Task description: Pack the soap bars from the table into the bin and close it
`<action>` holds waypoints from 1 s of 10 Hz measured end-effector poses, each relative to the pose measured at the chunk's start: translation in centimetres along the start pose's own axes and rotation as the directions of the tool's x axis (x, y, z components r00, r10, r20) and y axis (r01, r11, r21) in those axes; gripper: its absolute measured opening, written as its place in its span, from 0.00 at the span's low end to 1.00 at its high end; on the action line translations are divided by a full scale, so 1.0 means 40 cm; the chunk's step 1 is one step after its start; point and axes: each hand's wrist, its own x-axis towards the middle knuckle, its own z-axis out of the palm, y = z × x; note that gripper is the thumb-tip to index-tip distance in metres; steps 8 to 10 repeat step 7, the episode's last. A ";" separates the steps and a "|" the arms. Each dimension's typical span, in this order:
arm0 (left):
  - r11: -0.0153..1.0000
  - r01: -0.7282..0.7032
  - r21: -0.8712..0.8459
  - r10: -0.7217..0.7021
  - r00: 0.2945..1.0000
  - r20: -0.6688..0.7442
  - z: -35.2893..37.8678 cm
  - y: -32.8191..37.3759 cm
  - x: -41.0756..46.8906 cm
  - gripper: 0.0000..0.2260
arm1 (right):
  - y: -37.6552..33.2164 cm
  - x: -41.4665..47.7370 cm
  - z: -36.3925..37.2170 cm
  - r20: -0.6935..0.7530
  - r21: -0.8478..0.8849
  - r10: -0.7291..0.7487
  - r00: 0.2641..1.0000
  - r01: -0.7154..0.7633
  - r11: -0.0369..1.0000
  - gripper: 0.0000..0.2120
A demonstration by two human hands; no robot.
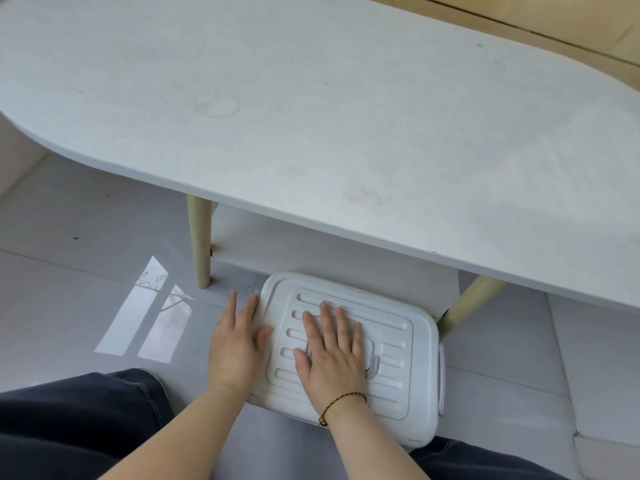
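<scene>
white plastic bin [420, 386] sits on the grey floor [86, 265] right in front of the table [311, 116], far end tucked slightly under the tabletop edge and the lower shelf [311, 247]. ribbed white lid [391, 334] is on top of it, looks seated flat, covering the whole opening. a side latch [441, 379] shows on the right wall; can't tell if it's clipped. no soap bars visible anywhere; inside of bin hidden by the lid.

right hand [334, 358] lies palm down on the middle of the lid, fingers straight and slightly spread, flat and released, not gripping anything, covering part of the recessed handle [372, 358]. gold and dark bracelet [341, 403] on that wrist.

left hand [235, 344] is at the lid's left edge, palm down, fingers extended; thumb rests on the lid rim, other fingers run along the side just beside the bin. not curled, no grasp that i can see, though the contact on the bin's side is hidden.

tabletop is white, oval-ended, with a faint ring mark [214, 105]. pale wooden legs: one [201, 240] left of the bin, one [471, 299] right of it, just behind the bin's far right corner. bright window reflection [145, 313] on the floor to the left. dark trouser legs [76, 420] at the bottom, either side of the forearms.
</scene>
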 end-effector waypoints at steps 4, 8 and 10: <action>0.800 -0.268 0.537 0.121 0.949 0.293 0.007 0.008 -0.006 0.55 | 0.011 0.000 -0.015 0.074 0.120 -0.047 0.996 0.038 0.992 0.25; 0.783 -0.263 0.564 0.046 0.928 0.370 -0.116 0.119 -0.058 0.25 | 0.077 -0.058 -0.137 0.262 0.445 0.001 0.965 -0.122 0.887 0.29; 0.783 -0.263 0.564 0.046 0.928 0.370 -0.116 0.119 -0.058 0.25 | 0.077 -0.058 -0.137 0.262 0.445 0.001 0.965 -0.122 0.887 0.29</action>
